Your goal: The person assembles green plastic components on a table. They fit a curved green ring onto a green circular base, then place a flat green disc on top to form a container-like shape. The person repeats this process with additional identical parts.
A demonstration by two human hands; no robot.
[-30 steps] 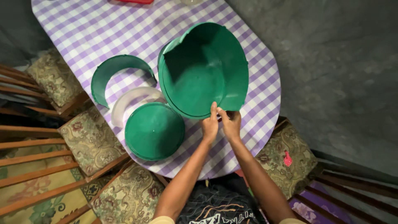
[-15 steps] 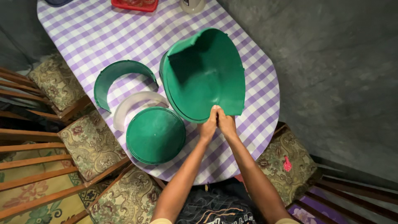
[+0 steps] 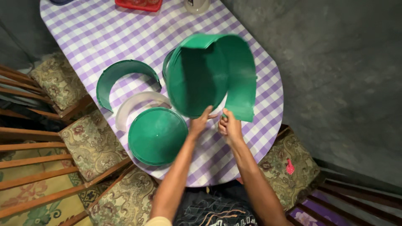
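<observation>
Green plastic sheet up off the table, both hands on it!
Left hand pinches its curved lower edge, right hand clamps the loose corner, above the purple checked tablecloth; cushioned wooden chairs alongside, grey floor beyond.

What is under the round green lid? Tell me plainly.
The round green lid lies flat on the purple checked tablecloth, its upper left edge overlapping the end of a white curved strip. Whatever else lies beneath is covered.
</observation>
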